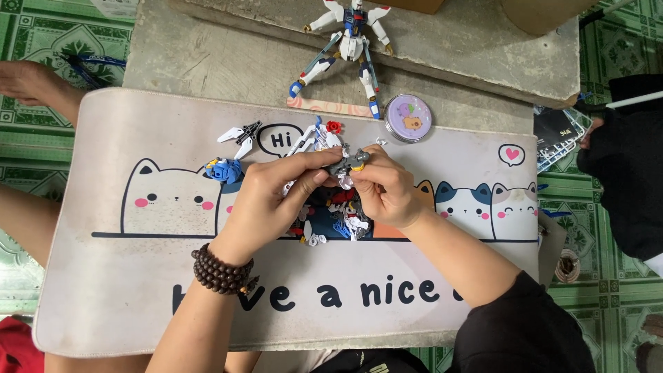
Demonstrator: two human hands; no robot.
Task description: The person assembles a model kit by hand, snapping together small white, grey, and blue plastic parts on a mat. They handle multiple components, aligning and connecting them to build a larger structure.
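Both hands are pinching a small grey model-kit part (349, 162) above the cat-printed desk mat (138, 276): left hand (266, 204) steadying, right hand (383, 190) seemingly pressing pieces together. Seating the joint calls for careful alignment over the loose parts pile (335, 217).

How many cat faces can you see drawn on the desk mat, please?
4: one large white cat face left of the left hand, and three smaller cat faces right of the right hand. The hands may hide others.
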